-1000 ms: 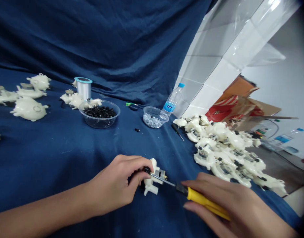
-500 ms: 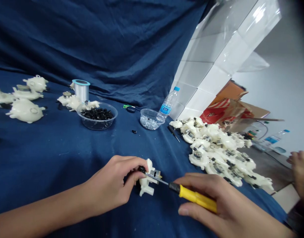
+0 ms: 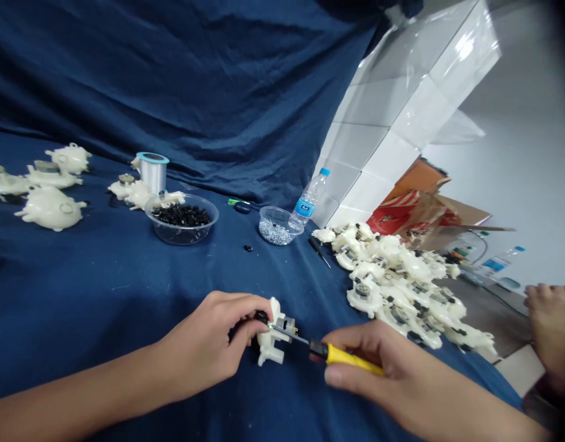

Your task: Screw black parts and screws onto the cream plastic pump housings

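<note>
My left hand (image 3: 231, 331) pinches a small black part (image 3: 262, 317) against a cream plastic housing (image 3: 270, 355), its fingers closed. A silver motor (image 3: 288, 324) shows on the right side of that housing, which rests on the blue cloth. My right hand (image 3: 378, 368) is wrapped round the yellow handle of a screwdriver (image 3: 351, 360). The screwdriver's shaft runs leftward over the housing, its tip reaching the black part by my left fingertips. Whether a screw sits at the tip is hidden by the fingers.
A clear bowl of black parts (image 3: 181, 216) stands ahead, a bowl of screws (image 3: 275, 230) beside a water bottle (image 3: 307, 202). A spool (image 3: 152, 173) and several housings (image 3: 52, 207) lie left. Right are a second screwdriver (image 3: 319, 252), piled housings (image 3: 392, 270) and another person's hand (image 3: 551, 325).
My right hand has shifted slightly left and its fingers have closed further round the yellow handle. The left hand keeps its pinch. The whole view has moved a little.
</note>
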Demonstrator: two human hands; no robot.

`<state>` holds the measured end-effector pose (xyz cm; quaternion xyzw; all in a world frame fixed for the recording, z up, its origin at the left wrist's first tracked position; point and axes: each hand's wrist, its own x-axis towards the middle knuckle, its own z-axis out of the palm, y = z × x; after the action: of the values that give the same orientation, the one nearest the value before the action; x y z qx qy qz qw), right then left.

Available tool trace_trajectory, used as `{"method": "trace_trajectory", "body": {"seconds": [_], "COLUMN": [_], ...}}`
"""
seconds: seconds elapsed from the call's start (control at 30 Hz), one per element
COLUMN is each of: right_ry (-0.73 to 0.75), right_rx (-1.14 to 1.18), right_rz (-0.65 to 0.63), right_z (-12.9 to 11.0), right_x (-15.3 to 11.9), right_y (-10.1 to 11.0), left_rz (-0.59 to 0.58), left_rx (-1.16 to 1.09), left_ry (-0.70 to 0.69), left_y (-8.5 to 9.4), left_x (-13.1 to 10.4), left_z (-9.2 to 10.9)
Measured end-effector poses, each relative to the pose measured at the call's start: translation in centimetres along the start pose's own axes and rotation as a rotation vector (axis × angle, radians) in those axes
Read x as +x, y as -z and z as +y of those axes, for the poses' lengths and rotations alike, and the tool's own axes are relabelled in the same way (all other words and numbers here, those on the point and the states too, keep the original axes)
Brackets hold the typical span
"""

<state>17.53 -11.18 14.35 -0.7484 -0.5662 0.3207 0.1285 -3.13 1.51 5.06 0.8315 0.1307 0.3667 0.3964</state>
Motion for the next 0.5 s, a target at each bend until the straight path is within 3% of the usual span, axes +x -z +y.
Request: {"method": "trace_trajectory", "body": {"seconds": [0.1,0.2,0.27,0.4,0.5], "right_ry": [0.318,0.378,0.247,-0.221,-0.450], "right_rx": [-0.460,-0.566,-0.394,0.199,0.494], "right_rz": [0.132,0.147,0.106,-0.251,-0.374], "right_z": [0.3,0.2,-0.2,-0.8,-0.6], "right_x": [-0.7,-0.8,-0.6,0.1,0.8], "right_y": [-0.9,-1.3,-0.9,0.3,0.7], "left_rz": [0.008,0.011,0.007,-0.013,-0.034], "left_rx": [-0.007,-0.001,0.001,0.003,0.005], "left_ry": [-0.008,-0.024,-0.036,-0.060,-0.066], "left_y": [-0.1,-0.2,-0.4,-0.4,-0.4], "left_x": [-0.2,-0.4,-0.5,-0.5,-0.5], "left_z": [-0.1,-0.1,0.0,0.0,0.0]}}
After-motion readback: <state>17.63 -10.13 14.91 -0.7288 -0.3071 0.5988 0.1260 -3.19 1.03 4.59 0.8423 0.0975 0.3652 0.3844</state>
